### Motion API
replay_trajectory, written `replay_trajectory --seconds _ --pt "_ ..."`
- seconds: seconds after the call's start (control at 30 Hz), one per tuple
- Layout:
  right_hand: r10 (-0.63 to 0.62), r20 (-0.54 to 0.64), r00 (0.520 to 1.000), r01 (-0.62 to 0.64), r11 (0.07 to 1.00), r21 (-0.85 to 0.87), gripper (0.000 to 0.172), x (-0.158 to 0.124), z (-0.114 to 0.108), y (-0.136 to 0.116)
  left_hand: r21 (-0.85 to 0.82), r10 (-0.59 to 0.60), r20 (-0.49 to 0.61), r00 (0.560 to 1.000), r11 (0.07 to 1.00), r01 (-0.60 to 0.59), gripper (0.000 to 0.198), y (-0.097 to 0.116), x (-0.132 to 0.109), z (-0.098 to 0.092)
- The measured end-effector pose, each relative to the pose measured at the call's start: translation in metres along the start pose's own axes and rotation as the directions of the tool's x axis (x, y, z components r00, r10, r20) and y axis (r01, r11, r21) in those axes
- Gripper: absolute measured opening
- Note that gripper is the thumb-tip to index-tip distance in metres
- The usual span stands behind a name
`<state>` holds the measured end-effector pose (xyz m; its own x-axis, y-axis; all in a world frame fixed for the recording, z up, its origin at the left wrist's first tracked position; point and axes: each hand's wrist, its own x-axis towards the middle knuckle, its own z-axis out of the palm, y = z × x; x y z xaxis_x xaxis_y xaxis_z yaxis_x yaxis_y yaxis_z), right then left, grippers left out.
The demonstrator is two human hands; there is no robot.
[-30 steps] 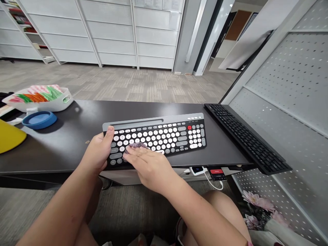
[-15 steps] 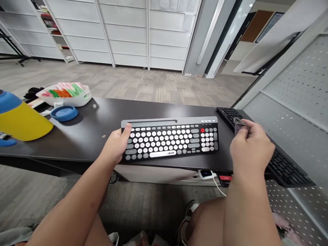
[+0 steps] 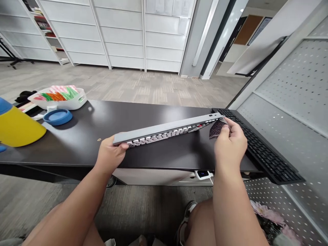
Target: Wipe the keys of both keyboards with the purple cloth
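My left hand [image 3: 109,154] grips the left end of a grey and black keyboard [image 3: 164,129] with round white keys, thumb on the front side. The keyboard is lifted and tilted so its grey back edge faces up and its keys turn toward me, seen at a steep slant. My right hand [image 3: 230,140] pinches a dark cloth [image 3: 215,130] with wavy stripes at the keyboard's right end. The cloth seems to touch the corner there; the exact contact is hidden by the fingers.
A second, black keyboard [image 3: 269,153] lies along the desk's right edge beside a perforated panel [image 3: 289,82]. On the left are a yellow and blue container [image 3: 20,126], a blue round lid [image 3: 57,117] and a white basket [image 3: 77,100] of colourful items. The dark desk [image 3: 143,112] has a charging device [image 3: 203,174] at its front.
My left hand has tipped the keyboard up from its face-up position, raising its back edge. My right hand has moved left with the cloth to the keyboard's right end.
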<state>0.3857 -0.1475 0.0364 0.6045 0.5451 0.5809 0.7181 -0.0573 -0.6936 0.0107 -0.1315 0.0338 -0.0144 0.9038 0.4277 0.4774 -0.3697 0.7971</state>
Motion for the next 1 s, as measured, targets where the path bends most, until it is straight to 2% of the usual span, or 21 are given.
replay_trajectory --seconds 0.13,0.27,0.4,0.6,0.7,0.77,0.8,0.87,0.93,0.97,1.0 --pt "0.073 0.005 0.997 -0.073 0.995 0.073 0.044 0.003 0.003 0.012 -0.098 0.019 0.087 0.996 0.995 -0.01 0.046 0.002 0.002 0.004" --pt "0.05 -0.036 0.998 -0.048 0.998 0.048 0.043 0.004 -0.001 0.01 -0.145 0.041 0.108 0.993 0.989 -0.025 0.044 0.0 0.002 0.004" --pt "-0.048 -0.079 0.996 0.046 0.999 -0.029 0.042 0.0 -0.004 -0.004 -0.209 0.098 0.182 0.978 0.976 -0.059 0.045 0.002 0.0 0.004" --pt "-0.22 0.043 0.974 0.223 0.971 -0.083 0.045 -0.017 0.002 -0.023 -0.215 0.182 0.176 0.967 0.966 -0.143 0.047 -0.004 0.001 0.003" --pt "-0.31 0.121 0.943 0.316 0.948 -0.033 0.043 -0.033 0.004 -0.038 -0.188 0.326 0.215 0.921 0.939 -0.288 0.046 -0.006 0.001 0.006" --pt "-0.4 0.181 0.898 0.4 0.916 0.039 0.042 -0.048 0.005 -0.051 -0.127 0.452 0.211 0.867 0.892 -0.434 0.046 -0.005 -0.001 0.009" --pt "-0.463 0.215 0.86 0.456 0.886 0.086 0.041 -0.057 0.006 -0.058 -0.076 0.518 0.195 0.833 0.855 -0.513 0.046 -0.004 -0.003 0.011" --pt "-0.624 0.289 0.727 0.586 0.782 0.213 0.04 -0.077 0.008 -0.073 0.06 0.653 0.167 0.738 0.741 -0.669 0.041 -0.001 -0.009 0.014" --pt "-0.744 0.339 0.575 0.664 0.667 0.337 0.04 -0.097 0.011 -0.086 0.199 0.763 0.191 0.617 0.586 -0.786 0.027 0.0 -0.015 0.016" --pt "-0.774 0.352 0.527 0.673 0.633 0.382 0.039 -0.105 0.012 -0.091 0.252 0.799 0.221 0.56 0.508 -0.824 0.024 -0.001 -0.018 0.017" --pt "-0.785 0.357 0.506 0.67 0.618 0.411 0.039 -0.112 0.013 -0.096 0.295 0.818 0.246 0.52 0.448 -0.844 0.024 -0.001 -0.021 0.017"
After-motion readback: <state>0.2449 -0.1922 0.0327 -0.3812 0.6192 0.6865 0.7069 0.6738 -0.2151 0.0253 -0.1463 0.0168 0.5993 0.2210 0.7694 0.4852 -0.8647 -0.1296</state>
